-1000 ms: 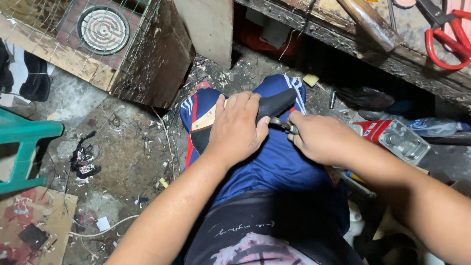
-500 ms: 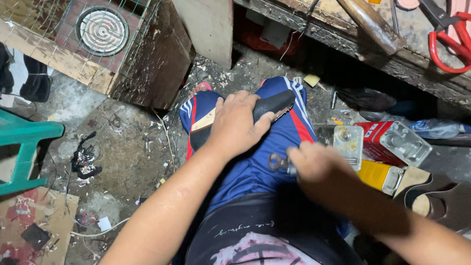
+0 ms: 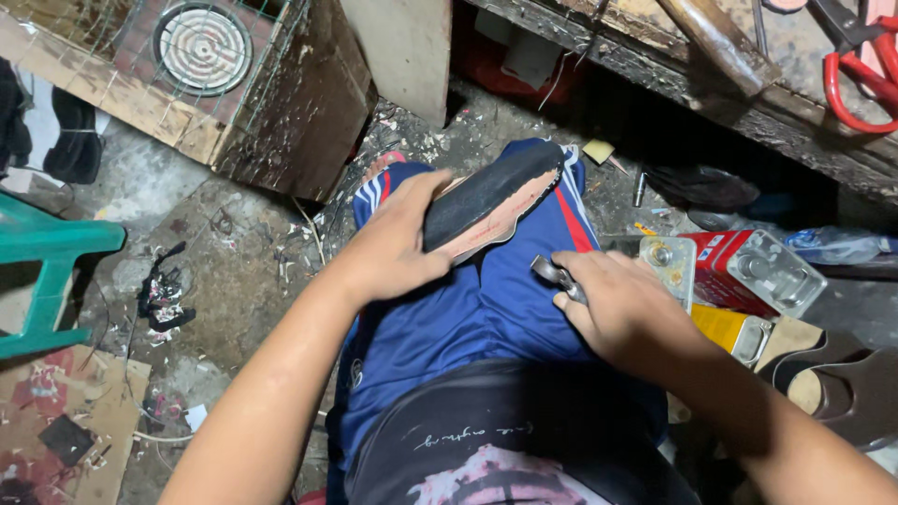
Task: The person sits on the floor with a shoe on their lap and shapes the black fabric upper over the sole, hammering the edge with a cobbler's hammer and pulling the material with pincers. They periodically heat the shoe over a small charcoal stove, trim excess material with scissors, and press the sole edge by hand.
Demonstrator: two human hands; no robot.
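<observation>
My left hand (image 3: 398, 248) grips a black shoe sole (image 3: 491, 199) with a tan edge and holds it against my knee, which is covered by blue shorts (image 3: 486, 309). My right hand (image 3: 622, 309) rests on my right thigh and is closed around a small dark metal tool (image 3: 552, 274), whose tip sticks out toward the sole. The tool and the sole are apart.
A wooden box (image 3: 206, 84) with wire mesh and a round coil stands at the upper left. A green stool (image 3: 47, 271) is at the left. Red and yellow metal cans (image 3: 748, 271) lie to the right. Red scissors (image 3: 856, 75) lie on a workbench at the top right.
My right hand has pulled back from the sole to my right thigh with the tool. The left hand has turned the sole so its side shows.
</observation>
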